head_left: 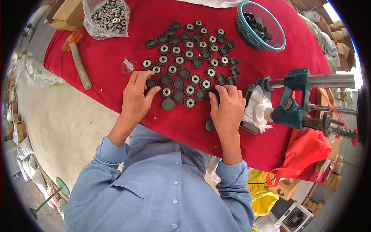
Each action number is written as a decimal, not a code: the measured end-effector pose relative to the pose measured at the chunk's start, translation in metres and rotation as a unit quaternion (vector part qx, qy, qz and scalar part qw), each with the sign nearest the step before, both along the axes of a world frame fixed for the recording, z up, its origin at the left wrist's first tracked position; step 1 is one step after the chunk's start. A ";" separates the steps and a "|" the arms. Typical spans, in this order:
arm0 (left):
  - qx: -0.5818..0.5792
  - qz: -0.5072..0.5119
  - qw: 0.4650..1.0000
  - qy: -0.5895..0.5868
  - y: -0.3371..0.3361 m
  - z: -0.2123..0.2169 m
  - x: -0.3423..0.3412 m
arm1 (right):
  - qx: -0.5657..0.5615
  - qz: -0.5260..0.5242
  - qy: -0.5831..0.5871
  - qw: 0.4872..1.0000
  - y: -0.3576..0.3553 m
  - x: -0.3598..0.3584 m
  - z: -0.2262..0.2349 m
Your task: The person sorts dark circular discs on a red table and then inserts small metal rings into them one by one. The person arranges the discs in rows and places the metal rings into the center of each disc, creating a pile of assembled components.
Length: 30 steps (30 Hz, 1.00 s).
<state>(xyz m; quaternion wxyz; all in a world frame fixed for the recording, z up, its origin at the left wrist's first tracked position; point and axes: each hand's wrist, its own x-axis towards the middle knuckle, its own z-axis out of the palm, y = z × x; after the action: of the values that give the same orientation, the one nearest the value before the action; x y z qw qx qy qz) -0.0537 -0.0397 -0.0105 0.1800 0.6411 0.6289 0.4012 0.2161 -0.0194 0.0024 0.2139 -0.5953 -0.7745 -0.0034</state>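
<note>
Many round black cups are spread over the red cloth; some, like this black cup [178, 84], are bare, and others hold a silver ring-shaped bearing [194, 79]. My left hand [136, 94] is at the left edge of the group, its thumb and forefinger curled round a black cup [151, 83]. At the right edge, my right hand [228, 106] has thumb and fingers closed on another dark cup [213, 92], mostly hidden by the fingers. Just below that hand lies a single dark disc [209, 125].
A green bench press [295, 101] stands on the right, its base wrapped in white plastic [258, 106]. A teal basket [240, 29] of black parts sits far right. At far left are a bag of metal bearings [110, 17] and a wooden-handled hammer [80, 67]. A red bag [305, 150] hangs near right.
</note>
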 end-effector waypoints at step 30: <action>0.075 -0.092 0.989 -0.091 -0.011 -0.004 0.004 | 0.052 0.115 0.116 0.985 -0.039 -0.047 -0.013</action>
<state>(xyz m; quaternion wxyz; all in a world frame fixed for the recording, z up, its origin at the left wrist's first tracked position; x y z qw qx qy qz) -0.0496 -0.0508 -0.0141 0.2241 0.6692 0.5161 0.4854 0.1687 -0.0585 -0.0102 0.3317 -0.4866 -0.8066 0.0495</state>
